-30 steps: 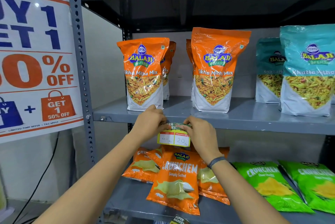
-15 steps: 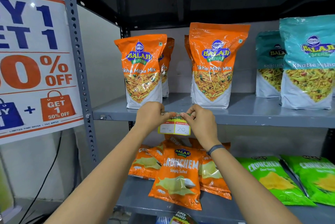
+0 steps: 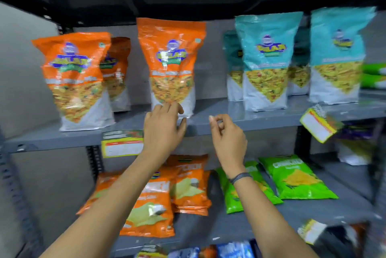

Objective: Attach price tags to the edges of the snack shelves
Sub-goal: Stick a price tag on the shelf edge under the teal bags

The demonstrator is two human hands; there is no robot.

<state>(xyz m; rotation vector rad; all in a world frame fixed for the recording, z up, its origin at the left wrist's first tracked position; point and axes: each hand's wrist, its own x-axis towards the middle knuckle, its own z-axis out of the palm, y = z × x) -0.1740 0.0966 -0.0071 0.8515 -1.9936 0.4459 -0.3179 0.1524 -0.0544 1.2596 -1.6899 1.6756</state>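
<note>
Neither hand holds anything: the left hand (image 3: 163,130) has its grip spread, fingertips resting on the front lip of the grey metal middle shelf (image 3: 240,126) just below an orange snack pouch (image 3: 172,63), while the right hand (image 3: 226,138) hangs just in front of the same lip with its grip loosely curled, thumb and forefinger nearly meeting on nothing I can make out. The yellow-bordered paper price tag with the white price boxes (image 3: 122,143) hangs from the shelf edge just left of the left hand, apart from it, and looks set in place. Such a tag should be light, thin and floppy, easy to crease, so it is best pinched by its upper strip and pressed flat along the lip. A second yellow-bordered tag (image 3: 318,125) sits tilted at the shelf's right end, and may want straightening. Standing on the shelf are another orange pouch (image 3: 75,78) to the left and teal pouches (image 3: 266,61) to the right; their bases sit close to the front edge and could be nudged. Below lie flat orange chip packets (image 3: 154,201) and green chip packets (image 3: 296,176), under the forearms. The whole view is blurred, so print on the tags cannot be read.
</note>
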